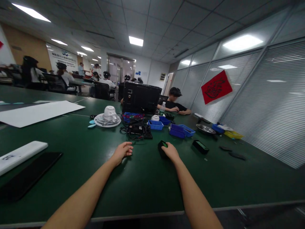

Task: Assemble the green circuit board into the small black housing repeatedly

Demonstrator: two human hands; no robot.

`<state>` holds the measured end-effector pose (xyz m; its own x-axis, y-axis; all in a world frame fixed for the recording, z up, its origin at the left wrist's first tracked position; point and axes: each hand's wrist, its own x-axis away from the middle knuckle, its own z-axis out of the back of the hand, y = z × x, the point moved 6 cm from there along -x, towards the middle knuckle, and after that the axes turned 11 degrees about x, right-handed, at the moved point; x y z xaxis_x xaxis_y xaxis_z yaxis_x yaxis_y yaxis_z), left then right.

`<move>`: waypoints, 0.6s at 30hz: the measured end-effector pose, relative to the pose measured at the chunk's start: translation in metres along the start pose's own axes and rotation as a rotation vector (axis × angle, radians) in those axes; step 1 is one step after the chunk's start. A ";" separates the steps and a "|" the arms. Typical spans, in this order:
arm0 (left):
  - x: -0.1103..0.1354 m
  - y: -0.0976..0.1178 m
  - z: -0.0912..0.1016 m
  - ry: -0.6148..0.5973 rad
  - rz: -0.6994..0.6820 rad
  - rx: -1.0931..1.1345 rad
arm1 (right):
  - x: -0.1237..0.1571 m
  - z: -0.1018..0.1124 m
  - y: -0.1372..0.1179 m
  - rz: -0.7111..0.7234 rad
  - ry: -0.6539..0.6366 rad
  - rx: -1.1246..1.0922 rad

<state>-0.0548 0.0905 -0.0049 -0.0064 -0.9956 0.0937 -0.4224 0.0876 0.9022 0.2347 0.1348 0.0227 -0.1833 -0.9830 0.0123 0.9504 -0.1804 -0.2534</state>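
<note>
Right hand (171,152) grasps green-topped black box (161,149) on tabletop (140,187); firm, level grip advisable. Left hand (121,153), to left, empty, fingers loosely curled, available for steadying.

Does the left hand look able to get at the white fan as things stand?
Probably yes: the left hand appears to hold nothing, and nothing visible stands between it and the white fan, farther forward on the green table.
</note>
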 end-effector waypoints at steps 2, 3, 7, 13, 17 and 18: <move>-0.001 0.003 0.002 0.025 0.007 0.013 | -0.007 0.002 0.013 -0.012 -0.010 -0.050; -0.001 0.003 0.003 0.029 0.010 0.016 | -0.010 0.002 0.019 -0.015 -0.012 -0.059; -0.003 0.001 0.002 0.017 0.029 0.010 | -0.017 0.005 0.037 -0.057 -0.035 -0.031; -0.004 0.000 0.004 0.012 0.034 0.017 | -0.017 0.009 0.043 -0.096 -0.035 -0.017; -0.004 0.000 0.004 0.021 0.041 0.021 | -0.015 0.011 0.039 -0.064 -0.009 -0.022; -0.004 0.000 0.004 0.025 0.044 0.021 | -0.014 0.011 0.038 -0.048 -0.002 -0.018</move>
<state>-0.0588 0.0943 -0.0072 -0.0031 -0.9897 0.1434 -0.4413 0.1300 0.8879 0.2759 0.1417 0.0233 -0.2282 -0.9732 0.0273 0.9358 -0.2269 -0.2699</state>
